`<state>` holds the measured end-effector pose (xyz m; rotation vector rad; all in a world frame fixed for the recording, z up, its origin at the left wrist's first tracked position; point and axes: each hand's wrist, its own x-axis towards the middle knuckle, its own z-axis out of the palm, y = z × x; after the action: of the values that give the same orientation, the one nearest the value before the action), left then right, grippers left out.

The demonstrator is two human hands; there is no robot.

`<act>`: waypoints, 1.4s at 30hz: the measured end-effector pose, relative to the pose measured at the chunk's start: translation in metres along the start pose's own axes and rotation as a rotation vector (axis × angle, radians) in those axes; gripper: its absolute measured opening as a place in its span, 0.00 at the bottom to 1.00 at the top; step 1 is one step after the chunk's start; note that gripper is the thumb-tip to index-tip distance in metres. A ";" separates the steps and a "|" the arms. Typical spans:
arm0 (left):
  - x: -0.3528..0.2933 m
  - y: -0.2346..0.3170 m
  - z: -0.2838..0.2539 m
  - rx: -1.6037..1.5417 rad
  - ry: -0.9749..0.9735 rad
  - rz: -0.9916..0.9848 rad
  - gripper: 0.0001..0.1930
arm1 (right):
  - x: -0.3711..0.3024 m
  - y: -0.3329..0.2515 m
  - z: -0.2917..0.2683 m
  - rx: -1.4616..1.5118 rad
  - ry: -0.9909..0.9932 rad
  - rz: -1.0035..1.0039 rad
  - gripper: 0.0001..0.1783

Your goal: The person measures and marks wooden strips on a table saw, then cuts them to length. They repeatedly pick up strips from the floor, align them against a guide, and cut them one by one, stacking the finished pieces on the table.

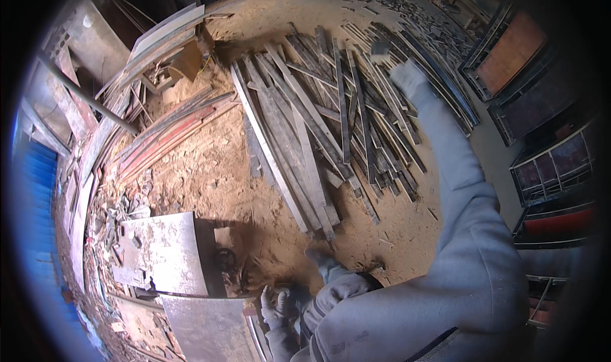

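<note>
Head view shows our right hand (407, 76), gloved, reaching to one o'clock with its grip clamped on a dark wood offcut (380, 49) above the plank pile (318, 126), our left hand (277, 306) curled low at six o'clock, so we judge steady footing matters here.

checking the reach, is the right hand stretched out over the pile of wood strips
Yes, the gloved right hand is extended far out above the pile of wood strips on the sawdust floor.
</note>
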<state>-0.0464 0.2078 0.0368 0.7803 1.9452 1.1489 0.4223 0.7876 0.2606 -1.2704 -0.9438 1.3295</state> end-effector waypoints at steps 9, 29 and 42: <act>-0.043 -0.039 0.000 -0.173 -0.031 -0.140 0.26 | -0.012 0.081 -0.054 0.023 -0.153 -0.187 0.20; -0.286 -0.262 0.057 -0.003 -0.137 -0.375 0.14 | -0.504 0.398 -0.350 -0.605 -0.057 0.770 0.09; -0.492 -0.290 0.121 0.041 -0.019 -1.068 0.18 | -0.573 0.368 -0.491 -0.926 -0.164 1.070 0.17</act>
<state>0.2843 -0.2457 -0.1243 -0.2678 1.9252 0.4278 0.8038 0.1120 -0.0594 -2.6512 -1.0727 1.8719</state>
